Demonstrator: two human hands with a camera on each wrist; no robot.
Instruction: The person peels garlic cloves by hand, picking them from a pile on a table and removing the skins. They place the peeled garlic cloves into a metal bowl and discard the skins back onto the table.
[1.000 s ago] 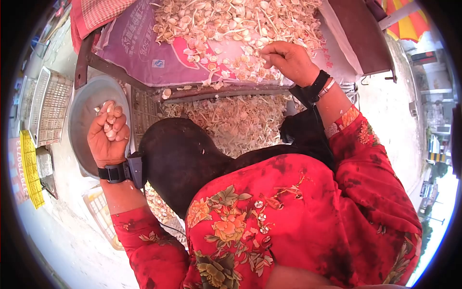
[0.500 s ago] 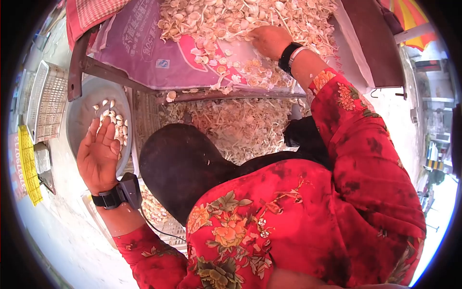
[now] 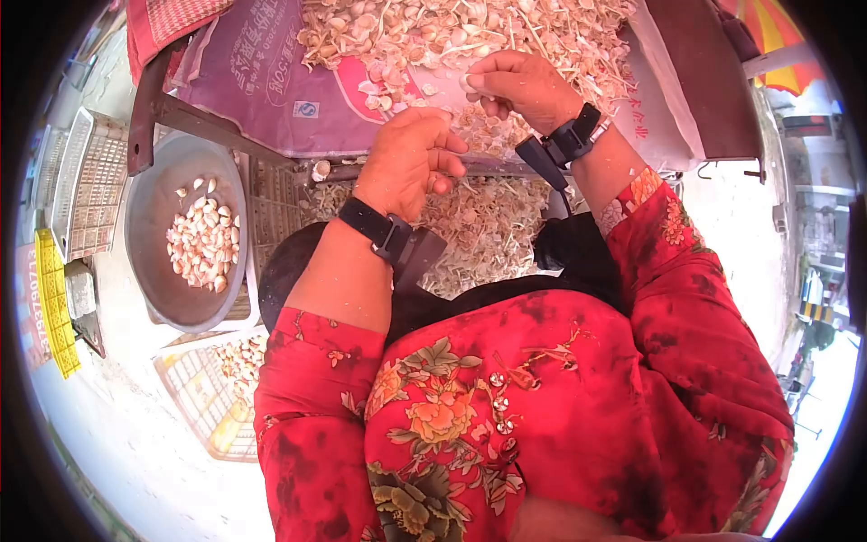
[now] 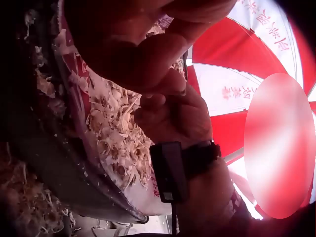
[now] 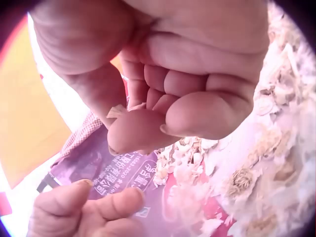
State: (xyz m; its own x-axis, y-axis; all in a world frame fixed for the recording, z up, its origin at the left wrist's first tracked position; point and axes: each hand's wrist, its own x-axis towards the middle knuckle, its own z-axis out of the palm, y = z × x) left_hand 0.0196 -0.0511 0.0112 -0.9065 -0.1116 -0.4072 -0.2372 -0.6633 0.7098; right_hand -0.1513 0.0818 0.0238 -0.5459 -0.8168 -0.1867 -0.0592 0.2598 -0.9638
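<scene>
Right hand [image 3: 528,88] pinches a pale garlic piece [image 3: 466,83] peeking out leftward, long axis hidden, near the relaxed left hand [image 3: 406,163].

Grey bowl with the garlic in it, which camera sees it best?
The head view: it shows most of the grey bowl from above, with garlic cloves inside. Neither wrist view shows the bowl.

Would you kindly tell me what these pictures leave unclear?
Head: garlic heap, far end cut off by the top edge.
Head: sack label, print too small.
Right wrist: pale piece, mostly hidden by fingers of the right hand.
Right wrist: left hand, partly cut off by the bottom edge.
</scene>
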